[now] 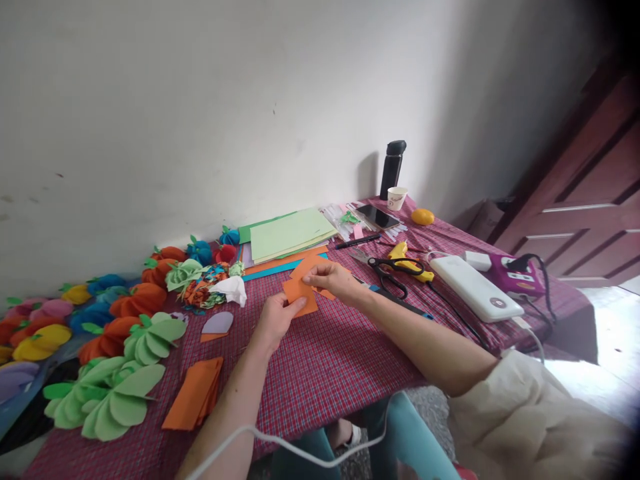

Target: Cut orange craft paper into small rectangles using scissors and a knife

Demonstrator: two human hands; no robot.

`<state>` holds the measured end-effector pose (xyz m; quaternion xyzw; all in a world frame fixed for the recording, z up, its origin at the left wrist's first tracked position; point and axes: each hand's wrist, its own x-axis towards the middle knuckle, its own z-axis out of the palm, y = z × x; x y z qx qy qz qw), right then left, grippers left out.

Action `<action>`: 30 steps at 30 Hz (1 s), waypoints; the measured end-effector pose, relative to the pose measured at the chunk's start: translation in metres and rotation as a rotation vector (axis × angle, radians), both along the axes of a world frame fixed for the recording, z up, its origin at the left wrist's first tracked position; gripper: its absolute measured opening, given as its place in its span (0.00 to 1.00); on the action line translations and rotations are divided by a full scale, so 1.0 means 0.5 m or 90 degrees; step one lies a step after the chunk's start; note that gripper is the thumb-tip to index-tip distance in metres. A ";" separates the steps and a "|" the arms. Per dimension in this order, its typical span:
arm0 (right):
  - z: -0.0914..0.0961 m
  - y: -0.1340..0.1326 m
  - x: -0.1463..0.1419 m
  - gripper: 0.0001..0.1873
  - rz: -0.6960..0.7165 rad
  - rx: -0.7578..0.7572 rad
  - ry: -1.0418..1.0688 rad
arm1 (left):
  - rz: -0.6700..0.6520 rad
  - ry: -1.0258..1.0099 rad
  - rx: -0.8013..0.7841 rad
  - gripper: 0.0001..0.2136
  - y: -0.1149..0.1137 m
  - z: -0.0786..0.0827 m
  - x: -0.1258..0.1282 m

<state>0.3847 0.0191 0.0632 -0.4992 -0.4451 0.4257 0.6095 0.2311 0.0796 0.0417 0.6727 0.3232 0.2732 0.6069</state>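
Observation:
Over the checked tablecloth, my left hand (277, 319) pinches a piece of orange paper (306, 305) between thumb and fingers. My right hand (334, 279) is closed on the upper part of orange paper just above it; whether this is the same piece or a second one I cannot tell. Left of my left forearm lies a stack of orange paper strips (195, 395). A small lilac paper piece with a rounded top (218, 323) rests on an orange one beyond that stack. Green and orange sheets (295, 235) lie past my hands.
Several folded-paper pumpkins (137, 300) crowd the left side beside crumpled paper scraps (203, 290). To the right are black-handled scissors (393, 273), a yellow glue gun (400, 253), a white power bank (475, 288) and a purple power strip (520, 277). A black bottle (392, 170) and paper cup (397, 198) stand behind.

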 end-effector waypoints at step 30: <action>0.007 -0.011 0.007 0.19 0.064 -0.059 -0.098 | 0.126 -0.156 0.061 0.15 -0.005 0.036 -0.006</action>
